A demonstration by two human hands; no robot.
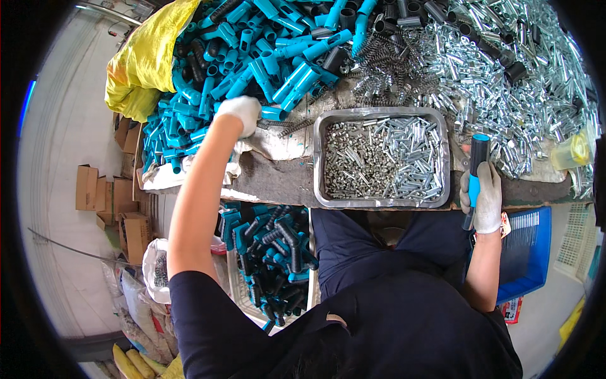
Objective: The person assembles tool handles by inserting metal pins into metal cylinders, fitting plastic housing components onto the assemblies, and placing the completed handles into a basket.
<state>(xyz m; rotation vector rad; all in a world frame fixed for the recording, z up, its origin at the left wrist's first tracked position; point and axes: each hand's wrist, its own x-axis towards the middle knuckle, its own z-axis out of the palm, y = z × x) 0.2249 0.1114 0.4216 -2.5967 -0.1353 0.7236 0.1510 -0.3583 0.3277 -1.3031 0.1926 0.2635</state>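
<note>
My left hand point(242, 115), in a white glove, reaches over the left part of the bench to the heap of teal plastic tube parts point(208, 107). Its fingers look curled, and a teal plastic tube point(273, 114) sticks out at their right side. The grip itself is mostly hidden. At the bench's front right, my right hand point(488, 199), gloved too, is closed round a black and teal tubular handle point(480, 151) held nearly upright. Between the hands, a grey tray point(319, 158) holds small metal nuts or bushings and longer metal pins. Dark coil springs point(295, 126) lie beside my left hand.
Loose springs point(391, 63) and a wide heap of shiny metal parts point(467, 82) cover the back right. A yellow sack point(148, 63) borders the teal heap. Below the bench are a crate of teal and black handles point(278, 246), a blue bin point(544, 252) and cardboard boxes point(134, 234).
</note>
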